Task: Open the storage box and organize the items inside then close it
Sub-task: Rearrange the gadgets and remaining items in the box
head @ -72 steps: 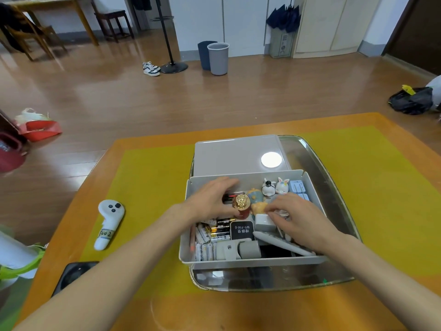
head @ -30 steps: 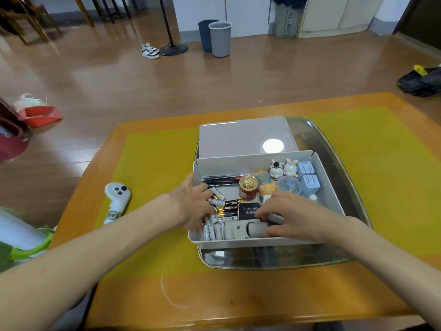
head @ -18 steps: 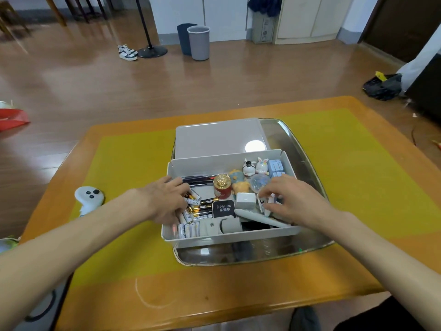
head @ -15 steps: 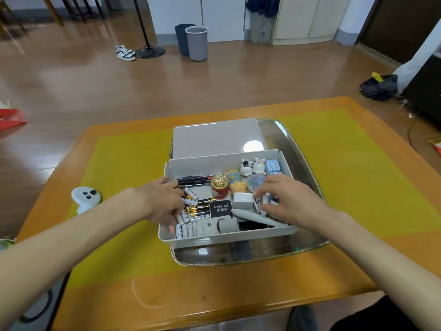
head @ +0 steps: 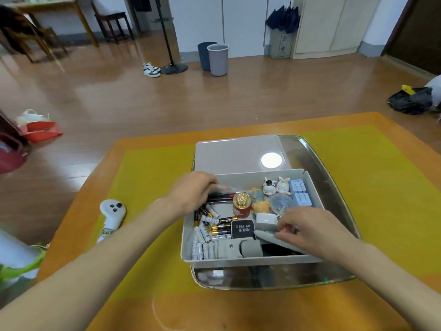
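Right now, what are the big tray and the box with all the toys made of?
The tray looks like shiny metal: it mirrors the room and the box. The box looks like matte grey plastic, with thin, smooth, dull walls. That is my guess from looks.

I see the grey storage box [head: 248, 260] open on a metal tray [head: 334, 187], its lid [head: 233, 151] lying flat behind it; batteries [head: 207, 235] fill its left side, figurines [head: 276, 186] the far-right corner.
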### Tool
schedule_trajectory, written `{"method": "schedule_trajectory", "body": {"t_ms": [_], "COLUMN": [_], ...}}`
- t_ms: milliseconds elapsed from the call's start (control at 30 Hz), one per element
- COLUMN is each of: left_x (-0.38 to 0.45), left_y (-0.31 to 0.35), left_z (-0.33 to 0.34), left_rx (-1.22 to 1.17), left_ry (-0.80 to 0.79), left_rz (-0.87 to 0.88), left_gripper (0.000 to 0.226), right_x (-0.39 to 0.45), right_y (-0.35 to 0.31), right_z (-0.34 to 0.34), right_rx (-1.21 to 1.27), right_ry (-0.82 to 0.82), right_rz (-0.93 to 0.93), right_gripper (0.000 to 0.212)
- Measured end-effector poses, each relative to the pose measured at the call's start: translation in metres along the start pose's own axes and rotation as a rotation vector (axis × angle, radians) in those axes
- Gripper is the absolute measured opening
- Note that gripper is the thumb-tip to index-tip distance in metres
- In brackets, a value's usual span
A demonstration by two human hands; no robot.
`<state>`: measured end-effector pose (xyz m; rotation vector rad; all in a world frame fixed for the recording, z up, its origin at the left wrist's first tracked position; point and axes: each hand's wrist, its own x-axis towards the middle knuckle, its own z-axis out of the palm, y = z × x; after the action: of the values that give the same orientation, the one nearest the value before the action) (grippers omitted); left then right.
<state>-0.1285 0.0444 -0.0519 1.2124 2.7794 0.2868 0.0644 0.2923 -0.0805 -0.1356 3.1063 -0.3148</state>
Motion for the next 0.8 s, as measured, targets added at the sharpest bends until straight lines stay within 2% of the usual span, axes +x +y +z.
{"method": "schedule_trajectory", "body": {"t_ms": [100, 233, 433, 500, 567, 667, 800], "left_x": [0.015, 0.020, 0.010, -0.004, -0.017, -0.023, -0.023], "left_y": [0.005, -0.001, -0.004, -0.006, -0.006, -0.003, 0.002], "left_z": [0.027, 0.045, 0.037, 0.037, 0.040, 0.042, 0.041], "left_rx": [0.113, 0.200, 0.174, 0.157, 0.238, 0.317, 0.290], "left_ry": [0.004, -0.038, 0.009, -0.086, -0.192, -0.223, -0.254], "left_rz": [-0.037, 0.015, 0.125, 0.159, 0.184, 0.182, 0.162], "left_gripper": [0.024, 0.016, 0.012, 0.012, 0.015, 0.019, 0.017], "right_x": [0.001, 0.007, 0.009, 0.008, 0.011, 0.021, 0.036], "right_y": [-0.006, -0.007, -0.007, -0.006, -0.009, -0.021, -0.040], "right_z": [0.006, 0.002, 0.005, 0.004, 0.001, -0.001, 0.003], "right_rx": [-0.102, -0.139, -0.111, -0.064, -0.011, 0.060, 0.074], "right_ry": [-0.084, -0.146, -0.151, -0.137, -0.099, -0.054, -0.132], "right_rz": [-0.064, -0.070, -0.061, -0.048, -0.024, -0.026, -0.120], "right_gripper": [0.039, 0.028, 0.027, 0.026, 0.025, 0.026, 0.034]}}
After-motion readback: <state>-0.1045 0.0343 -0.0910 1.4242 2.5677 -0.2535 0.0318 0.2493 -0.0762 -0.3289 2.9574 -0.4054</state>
